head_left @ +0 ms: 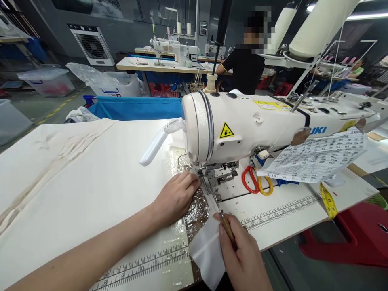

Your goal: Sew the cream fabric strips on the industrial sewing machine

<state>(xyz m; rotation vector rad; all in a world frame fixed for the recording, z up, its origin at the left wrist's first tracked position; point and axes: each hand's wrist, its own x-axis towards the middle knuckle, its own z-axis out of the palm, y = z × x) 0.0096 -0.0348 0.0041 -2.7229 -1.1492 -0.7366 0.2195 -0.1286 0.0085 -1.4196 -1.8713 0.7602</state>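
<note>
A white industrial sewing machine (239, 121) stands in front of me on a white table. Beside its needle area, my left hand (180, 192) has its fingers curled together at the edge of a strip of white fabric (207, 252). The strip runs from the presser foot (209, 184) toward me and hangs down at the front. My right hand (241, 250) grips a wooden-handled awl (228, 230), its metal end pointing toward the machine. The right thumb and fingers also touch the fabric. What lies under the left fingertips is hidden.
Scissors (250, 180) with red and yellow handles lie under the machine arm. A printed sheet (318, 155) hangs on the machine. A yellow tape measure (328, 202) drapes over the table edge near a red stool (348, 238). Cream fabric (60, 157) lies left. A person (247, 66) sits beyond.
</note>
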